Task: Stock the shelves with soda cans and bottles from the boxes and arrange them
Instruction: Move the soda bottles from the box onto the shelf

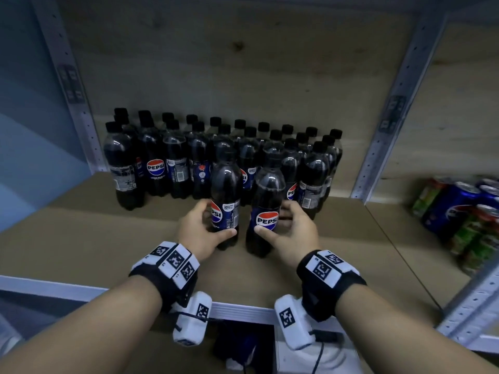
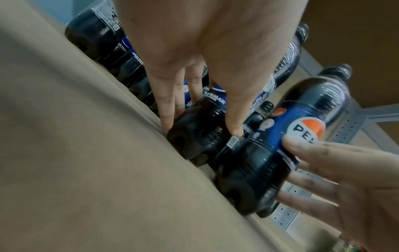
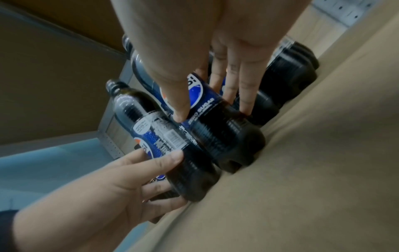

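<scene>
Two More Bottles Join the Rows

While the brown shelf (image 1: 81,238) takes up most of the view, it sits in a grey metal rack (image 1: 383,147) with a wooden back wall (image 1: 243,63) and a blue wall off to the left. Its board is flat and plain, so bottles can stand and slide on it easily.

At the back of the shelf stands a big group of dark soda bottles (image 1: 172,157), lined up in neat rows with black caps. Cans (image 1: 459,211) sit on the next shelf to the right, so it looks like each kind of drink gets its own spot.

In front of the rows stand two more bottles, close together but apart. The left bottle (image 1: 225,195) is held by the left hand (image 1: 197,233), fingers (image 2: 166,102) curled round the far side and thumb pressed on the front. The right bottle (image 1: 267,203) is held the same way by the right hand (image 1: 294,233), fingers (image 3: 246,88) behind, thumb on the label.

Both hands grip low, probably to keep the bottles upright. They likely still need a push back to join the front row.
</scene>
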